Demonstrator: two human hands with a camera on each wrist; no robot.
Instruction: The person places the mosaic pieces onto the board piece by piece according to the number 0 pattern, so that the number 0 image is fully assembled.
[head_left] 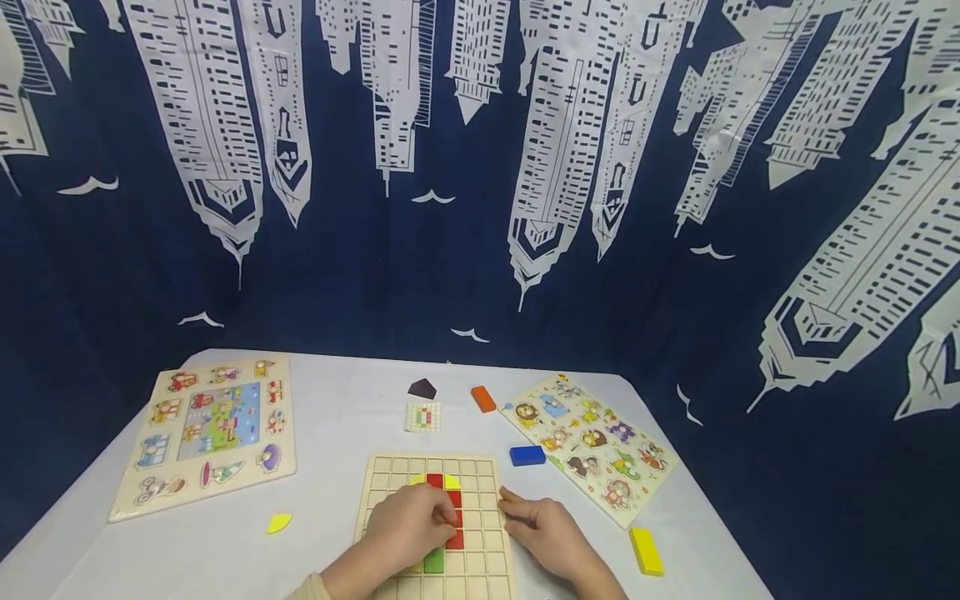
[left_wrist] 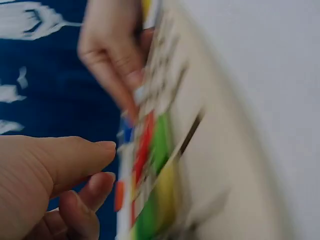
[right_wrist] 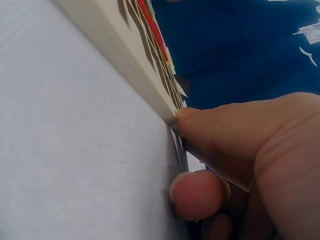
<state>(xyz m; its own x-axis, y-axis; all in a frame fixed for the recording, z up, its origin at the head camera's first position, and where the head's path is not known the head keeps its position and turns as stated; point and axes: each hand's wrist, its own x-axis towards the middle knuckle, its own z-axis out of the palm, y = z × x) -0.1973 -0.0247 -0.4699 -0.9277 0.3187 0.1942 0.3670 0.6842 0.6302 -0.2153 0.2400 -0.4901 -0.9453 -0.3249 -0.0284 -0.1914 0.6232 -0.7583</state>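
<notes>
A wooden grid board [head_left: 480, 583] lies on the table with red tiles [head_left: 454, 540], a green tile [head_left: 433, 561] and yellow curved pieces [head_left: 452, 482] in its cells. Over the board's middle is my left hand [head_left: 408, 521], its thumb and fingers loosely bent beside the red tiles. The left wrist view shows a gap between thumb and fingertip, with no piece visible there. At the board's right edge, my right hand [head_left: 551, 533] touches its side with the thumb [right_wrist: 215, 125]. Its other fingers [right_wrist: 197, 195] bend beside the board, apart from it.
Behind the board lie a small pattern card [head_left: 423, 417], a dark pentagon piece [head_left: 422, 388], and orange [head_left: 483, 399] and blue [head_left: 527, 456] blocks. A yellow quarter piece [head_left: 279, 522] is left, a yellow block [head_left: 647, 552] right. Picture puzzles [head_left: 281, 442] [head_left: 615, 512] flank them.
</notes>
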